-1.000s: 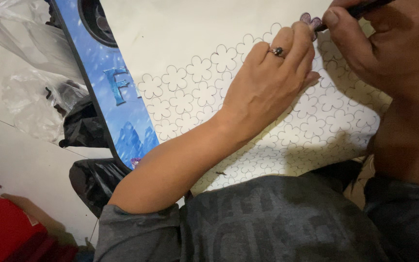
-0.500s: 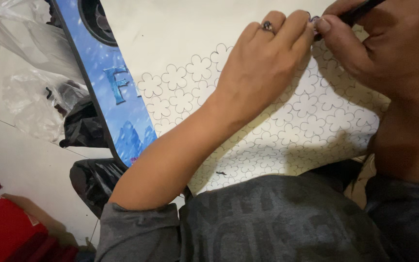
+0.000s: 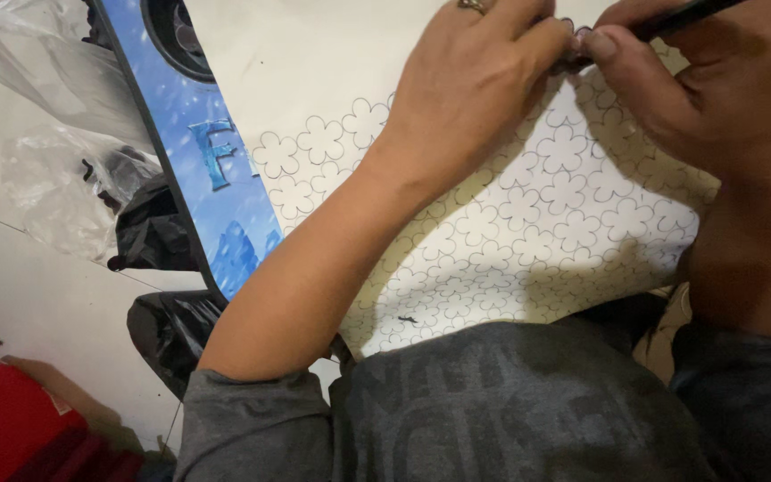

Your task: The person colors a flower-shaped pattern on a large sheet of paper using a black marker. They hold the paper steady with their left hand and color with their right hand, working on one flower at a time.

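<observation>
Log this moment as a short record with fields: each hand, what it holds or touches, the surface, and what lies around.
left hand: rests on the sheet, fingertips pinched at a small dark piece beside the right fingers; a ring on one finger
right hand: grips a black pen
sheet: white, printed with outlined flower shapes, lying on a pale board
blue panel: snowy picture, along the sheet's left edge
floor side: clear plastic bag, black bag, red cloth
clothing: grey sleeve

Blue board (image 3: 216,170) carries a flower-outline sheet (image 3: 528,214) — on a tiled floor (image 3: 37,295), plastic bags (image 3: 55,178) beside.
</observation>
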